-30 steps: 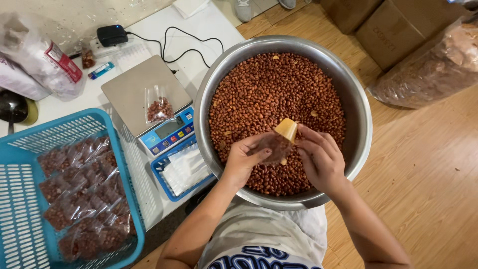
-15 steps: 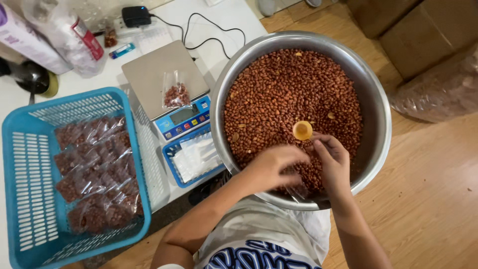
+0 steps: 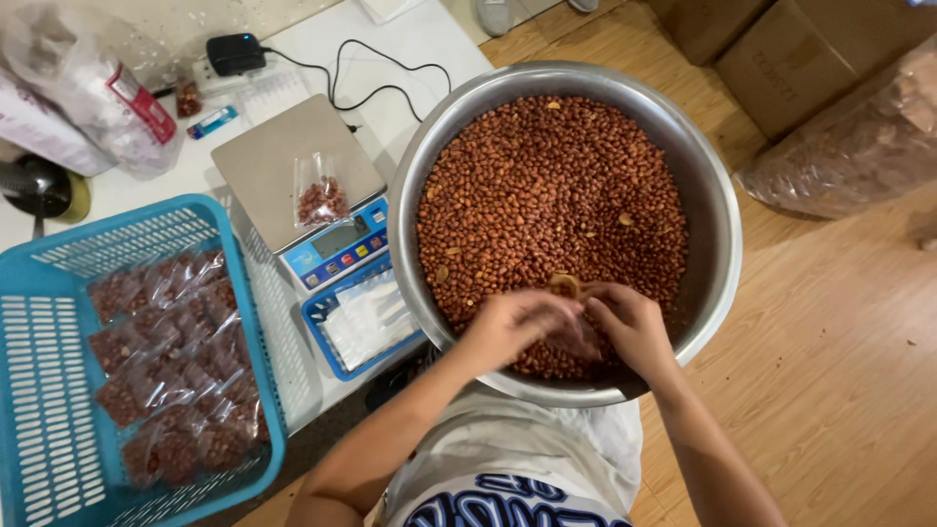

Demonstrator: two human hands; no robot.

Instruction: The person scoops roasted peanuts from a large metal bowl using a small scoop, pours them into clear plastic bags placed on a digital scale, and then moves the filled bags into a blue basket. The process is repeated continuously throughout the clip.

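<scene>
Both hands now meet low over the peanuts (image 3: pixel 547 185) in the steel bowl (image 3: pixel 717 205). The left hand (image 3: pixel 512 327) and right hand (image 3: pixel 630 327) pinch a small clear bag (image 3: pixel 576 340). The yellow scoop (image 3: pixel 564 284), upright before, lies half buried.

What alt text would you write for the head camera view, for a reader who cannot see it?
Seen from above, a person's left hand and right hand meet over a large steel bowl full of red-brown peanuts, with a small yellow scoop just above them. To the left, a scale carries one small bag of peanuts, and a blue basket holds filled bags.
</scene>
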